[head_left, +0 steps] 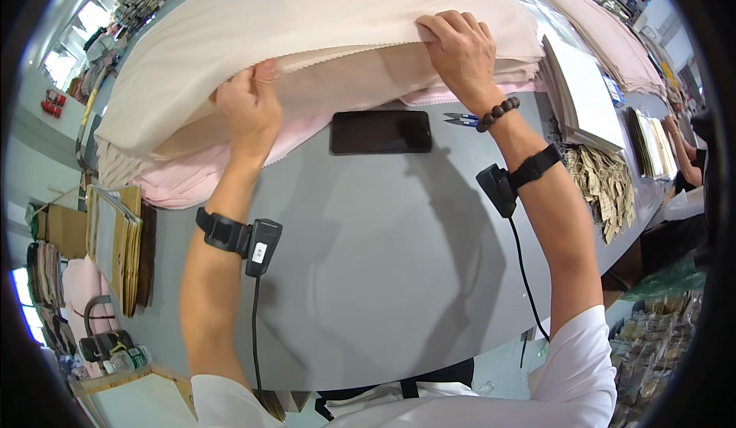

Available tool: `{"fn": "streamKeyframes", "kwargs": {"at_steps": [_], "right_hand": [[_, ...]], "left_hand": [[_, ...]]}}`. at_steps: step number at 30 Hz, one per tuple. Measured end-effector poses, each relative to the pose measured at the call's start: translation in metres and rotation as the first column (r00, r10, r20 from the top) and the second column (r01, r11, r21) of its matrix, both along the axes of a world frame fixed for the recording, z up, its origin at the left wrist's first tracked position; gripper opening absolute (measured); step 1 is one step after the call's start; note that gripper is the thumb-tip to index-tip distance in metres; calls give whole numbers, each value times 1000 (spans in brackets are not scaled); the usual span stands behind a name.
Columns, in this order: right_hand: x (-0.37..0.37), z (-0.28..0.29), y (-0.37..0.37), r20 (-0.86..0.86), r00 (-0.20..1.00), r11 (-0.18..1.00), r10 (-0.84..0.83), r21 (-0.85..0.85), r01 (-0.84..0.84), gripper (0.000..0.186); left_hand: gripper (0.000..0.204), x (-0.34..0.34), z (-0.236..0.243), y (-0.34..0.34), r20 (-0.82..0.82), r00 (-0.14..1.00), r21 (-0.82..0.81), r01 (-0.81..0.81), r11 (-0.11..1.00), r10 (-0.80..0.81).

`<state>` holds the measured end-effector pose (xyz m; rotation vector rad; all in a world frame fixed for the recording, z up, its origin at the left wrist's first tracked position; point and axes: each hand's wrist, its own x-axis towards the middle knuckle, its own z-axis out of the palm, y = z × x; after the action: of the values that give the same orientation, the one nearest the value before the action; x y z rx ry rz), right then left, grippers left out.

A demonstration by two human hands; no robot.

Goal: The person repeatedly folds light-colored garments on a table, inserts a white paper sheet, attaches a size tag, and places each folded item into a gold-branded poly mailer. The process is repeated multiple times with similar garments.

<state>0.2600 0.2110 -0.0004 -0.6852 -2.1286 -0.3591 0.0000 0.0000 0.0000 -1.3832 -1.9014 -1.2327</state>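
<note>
A folded stack of cream fabric (322,10) with serrated edges spans the back of the grey table (368,259), over pink fabric (195,180). My left hand (249,113) is closed on the cream fabric's front edge at the left. My right hand (464,60) grips that edge further right, fingers bent over the top. The lifted edge leaves a gap showing layers beneath. A black phone (380,131) lies face up below the fabric; small blue-handled snips (460,119) sit beside my right wrist, partly hidden by it.
Pattern boards and folders (115,251) stand at the left edge. White boards (581,102), a heap of paper tags (609,190) and more pink fabric (598,33) lie at the right. Another person's arm (682,152) is at the far right.
</note>
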Motion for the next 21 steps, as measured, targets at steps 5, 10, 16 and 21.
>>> {"fn": "streamKeyframes", "kwargs": {"at_steps": [5, 10, 16, 21], "right_hand": [[63, 5, 63, 45, 944, 942, -326, 99, 320, 24], [149, 30, 108, -101, 893, 870, -439, -297, 394, 41], [214, 60, 122, -412, 817, 913, -404, -235, 333, 30], [264, 100, 99, -672, 741, 996, 21, -50, -73, 29]], "left_hand": [[54, -13, 6, -14, 148, 988, 82, 33, 996, -45], [43, -29, -5, -26, 88, 996, 8, 25, 1000, -26], [31, 6, -23, -22, -75, 997, -90, -30, 995, 23], [50, 88, -33, -11, 721, 628, -361, 702, 614, -293]]}}
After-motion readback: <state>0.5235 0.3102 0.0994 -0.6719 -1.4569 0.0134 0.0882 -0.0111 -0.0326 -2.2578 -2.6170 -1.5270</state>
